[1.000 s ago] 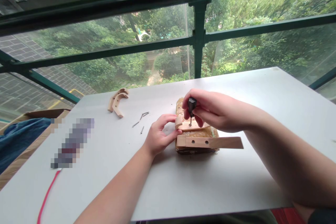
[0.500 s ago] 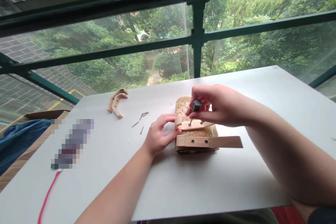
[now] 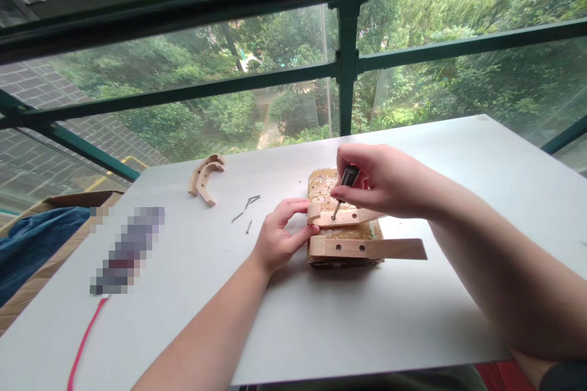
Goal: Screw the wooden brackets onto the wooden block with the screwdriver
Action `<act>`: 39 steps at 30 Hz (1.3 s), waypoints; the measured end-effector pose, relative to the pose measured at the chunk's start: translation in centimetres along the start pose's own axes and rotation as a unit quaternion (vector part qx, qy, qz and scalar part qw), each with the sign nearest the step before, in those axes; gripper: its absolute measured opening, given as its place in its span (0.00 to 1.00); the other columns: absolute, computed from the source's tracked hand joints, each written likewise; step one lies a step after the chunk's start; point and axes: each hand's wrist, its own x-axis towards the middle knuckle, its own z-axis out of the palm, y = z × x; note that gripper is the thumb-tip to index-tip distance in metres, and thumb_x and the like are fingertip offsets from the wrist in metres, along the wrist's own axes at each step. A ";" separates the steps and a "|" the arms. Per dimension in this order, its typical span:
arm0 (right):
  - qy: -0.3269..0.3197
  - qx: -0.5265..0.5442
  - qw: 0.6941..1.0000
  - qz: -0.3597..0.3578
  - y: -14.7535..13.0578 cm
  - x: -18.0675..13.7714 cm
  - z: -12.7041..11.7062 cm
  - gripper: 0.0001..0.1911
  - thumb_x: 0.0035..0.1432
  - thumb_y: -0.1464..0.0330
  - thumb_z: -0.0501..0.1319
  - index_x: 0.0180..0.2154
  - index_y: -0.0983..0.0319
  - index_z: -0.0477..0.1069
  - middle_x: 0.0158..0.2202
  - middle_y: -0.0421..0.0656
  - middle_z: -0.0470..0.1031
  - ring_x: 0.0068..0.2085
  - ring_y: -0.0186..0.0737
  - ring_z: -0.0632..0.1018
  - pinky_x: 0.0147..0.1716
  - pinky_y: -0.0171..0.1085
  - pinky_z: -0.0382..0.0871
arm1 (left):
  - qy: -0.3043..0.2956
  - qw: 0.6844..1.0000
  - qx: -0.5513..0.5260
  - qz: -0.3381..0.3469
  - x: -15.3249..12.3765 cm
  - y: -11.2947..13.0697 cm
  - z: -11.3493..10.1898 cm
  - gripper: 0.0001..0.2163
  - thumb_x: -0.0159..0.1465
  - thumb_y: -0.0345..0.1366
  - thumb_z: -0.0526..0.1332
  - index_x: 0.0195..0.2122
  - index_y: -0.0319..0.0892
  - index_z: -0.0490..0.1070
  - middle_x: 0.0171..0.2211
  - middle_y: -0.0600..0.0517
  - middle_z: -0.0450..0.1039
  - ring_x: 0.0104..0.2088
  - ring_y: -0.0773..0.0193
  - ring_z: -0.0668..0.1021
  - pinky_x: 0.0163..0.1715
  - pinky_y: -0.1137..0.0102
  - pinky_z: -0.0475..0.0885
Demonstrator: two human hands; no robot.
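My right hand (image 3: 367, 174) is closed round a screwdriver (image 3: 350, 176) with a black handle. The driver leans, its tip at a hole in the upper wooden piece (image 3: 343, 219). My left hand (image 3: 287, 235) pinches the rounded left end of that piece between thumb and fingers. Under it lies a tape-wrapped block (image 3: 323, 182) with many small holes in its top. A second wooden piece (image 3: 385, 248), with two dark screw heads or holes, lies along the block's near side and sticks out past it on the right.
Several loose screws (image 3: 249, 201) lie left of the block. Two curved wooden pieces (image 3: 208, 180) are farther back. A blurred-out object (image 3: 128, 250) with a red cord (image 3: 85, 342) lies on the white table (image 3: 367, 330). A cardboard box (image 3: 103, 200) holding blue cloth stands at the left.
The screwdriver handle has tilted to the right and risen a little in my right hand's fingers. My left hand keeps its pinch on the wooden piece.
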 end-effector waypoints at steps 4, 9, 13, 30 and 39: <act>-0.016 0.024 1.000 0.007 0.0 0.0 0.2 0.05 0.63 0.65 0.61 0.37 0.60 0.70 0.29 0.40 0.76 0.28 0.33 0.72 0.29 0.34 0.63 | -0.005 1.000 0.008 0.010 0.1 0.1 0.0 0.14 0.62 0.39 0.70 0.48 0.45 0.78 0.50 0.45 0.78 0.55 0.52 0.78 0.59 0.57 0.72; -0.040 0.025 0.999 0.007 -0.3 -0.2 0.1 0.06 0.63 0.64 0.61 0.36 0.60 0.71 0.31 0.41 0.78 0.29 0.34 0.75 0.29 0.34 0.64 | -0.002 1.000 0.013 0.005 0.2 0.4 0.0 0.14 0.62 0.39 0.70 0.49 0.44 0.78 0.50 0.45 0.78 0.53 0.53 0.78 0.58 0.59 0.72; -0.053 -0.008 0.998 -0.012 -1.1 -0.5 0.4 0.08 0.65 0.63 0.60 0.36 0.60 0.72 0.29 0.40 0.78 0.27 0.33 0.73 0.27 0.33 0.60 | -0.004 1.000 0.015 -0.003 0.3 0.6 0.1 0.15 0.62 0.40 0.70 0.49 0.45 0.78 0.51 0.45 0.78 0.52 0.53 0.79 0.58 0.59 0.72; -0.054 0.195 0.976 0.083 -0.5 0.3 1.5 0.11 0.66 0.60 0.59 0.34 0.59 0.65 0.35 0.40 0.83 0.26 0.35 0.79 0.25 0.35 0.71 | -0.002 1.000 0.006 0.005 0.3 0.7 0.1 0.15 0.61 0.38 0.70 0.49 0.45 0.78 0.50 0.46 0.78 0.52 0.56 0.79 0.58 0.63 0.71; -0.031 0.129 0.990 0.054 -0.7 -0.2 1.2 0.02 0.64 0.70 0.58 0.37 0.60 0.68 0.36 0.41 0.80 0.30 0.36 0.80 0.29 0.36 0.71 | -0.008 1.000 0.006 0.006 0.3 0.8 0.0 0.14 0.61 0.39 0.70 0.48 0.44 0.79 0.51 0.44 0.78 0.53 0.54 0.79 0.58 0.60 0.72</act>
